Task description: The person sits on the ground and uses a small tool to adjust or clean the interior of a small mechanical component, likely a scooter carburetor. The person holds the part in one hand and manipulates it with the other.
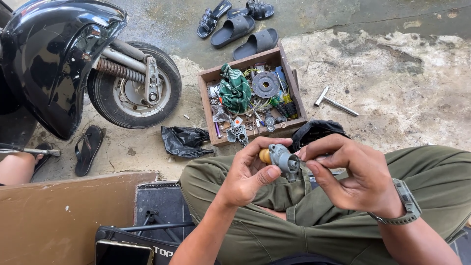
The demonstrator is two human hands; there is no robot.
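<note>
Head view looks down on my lap, where I sit cross-legged in olive trousers [343, 235] on a rough concrete floor [407, 83]. My left hand [248, 174] is curled around a small grey metal part [283, 158] with an orange-tan knob at one end; the thumb lies along its underside and the fingers wrap over the top, so the grip is closed on it. My right hand [348, 174] comes in from the other side, its fingertips narrowed and pinching at the open end of the part, touching it. A grey watch [407, 203] sits on that wrist. The part is held up between both hands, just above my knees and near the front edge of a wooden box [289, 83].

The box rests on the floor ahead of me, full of small tools, bolts, a round disc and a green cloth [234, 88]. A black plastic bag [184, 141] lies just left of it, and a T-shaped wrench [333, 102] lies apart to its right. Beyond the box are several dark sandals [240, 24]. On the left stands a black scooter [54, 59], its wheel [135, 86] with spring and fork showing. Another sandal [88, 147] lies beside the wheel, near another person's knee [17, 167] at the left edge.
</note>
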